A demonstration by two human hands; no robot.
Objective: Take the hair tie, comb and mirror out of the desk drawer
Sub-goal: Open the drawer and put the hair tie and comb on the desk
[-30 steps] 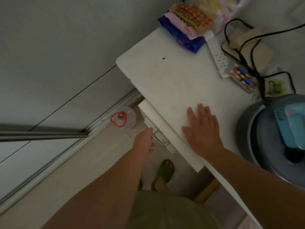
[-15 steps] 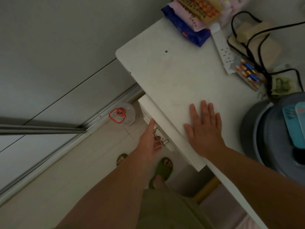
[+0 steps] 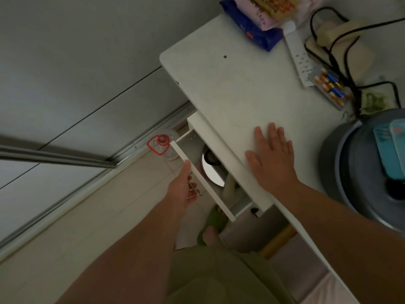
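The white desk drawer (image 3: 202,183) stands partly pulled out under the white desk top (image 3: 236,91). My left hand (image 3: 183,187) grips the drawer's metal wire handle (image 3: 195,190). Inside the gap lies a round mirror (image 3: 211,170) with a dark hair tie (image 3: 211,160) resting on its upper part. A pale long object (image 3: 229,187), perhaps the comb, shows beside the mirror; I cannot tell for sure. My right hand (image 3: 271,156) lies flat, fingers spread, on the desk top near its front edge.
On the desk's far side lie snack packets (image 3: 258,20), a white power strip (image 3: 299,55), a pack of batteries (image 3: 331,88) and black cables (image 3: 341,47). A grey round appliance (image 3: 363,167) stands at the right. A clear lidded container (image 3: 162,145) sits on the floor.
My left hand has pulled the drawer out by its handle, and the mirror and hair tie inside have come into view. My right hand stayed flat on the desk.
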